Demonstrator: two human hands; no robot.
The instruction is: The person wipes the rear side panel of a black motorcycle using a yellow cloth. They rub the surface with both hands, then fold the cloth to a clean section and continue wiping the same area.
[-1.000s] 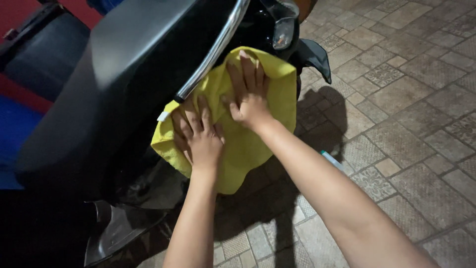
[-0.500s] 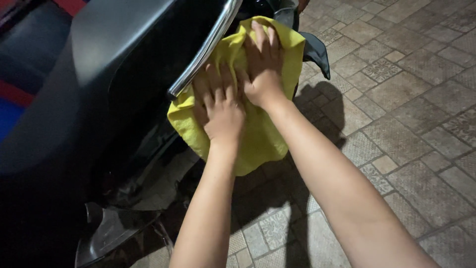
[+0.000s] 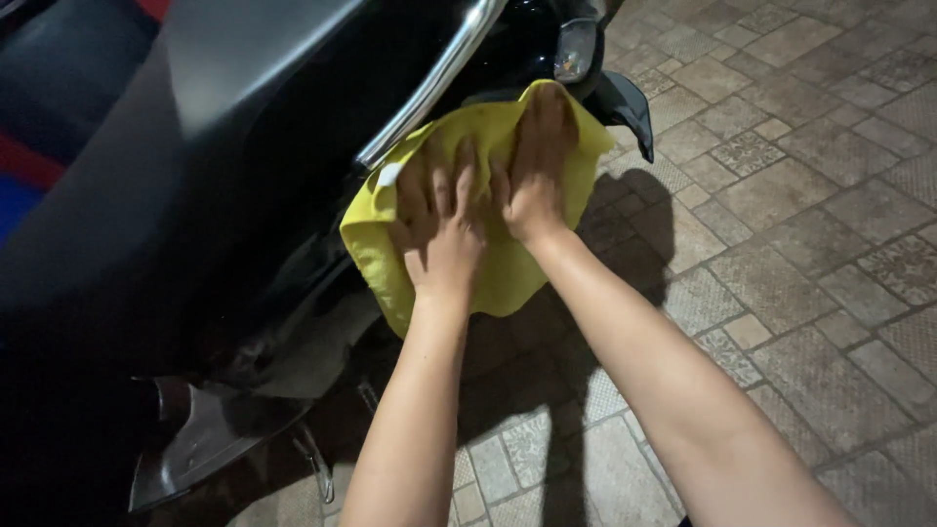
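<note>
While both hands press flat, nothing is gripped:
Left hand: open palm on yellow cloth.
Right hand: open, upper centre.
Cloth: likely soft, light; pinch an edge.
Scooter: behind.

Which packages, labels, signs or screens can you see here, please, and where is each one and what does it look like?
Label: one small white tag on the upper left edge of the yellow cloth, just below the chrome rail and beside the left hand; too small to tell more.
Packages, signs, screens: none in view.
</note>
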